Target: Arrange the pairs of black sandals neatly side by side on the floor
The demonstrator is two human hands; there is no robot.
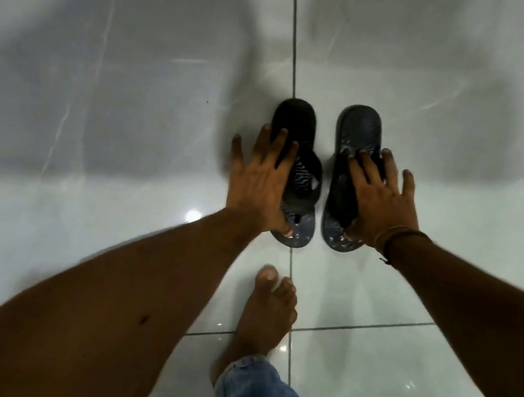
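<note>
Glossy grey-white tiled floor [96,101] with dark grout lines, where two black sandals [349,178] lie side by side just above centre, toward twelve o'clock, left hand [260,180] and right hand [381,201] spread flat on them, a bare foot [269,310] below.

Dim, motion-blurred; glare on floor tiles [193,216] (edges warped).

Two black sandals [319,176] lie side by side, slightly apart.
</note>
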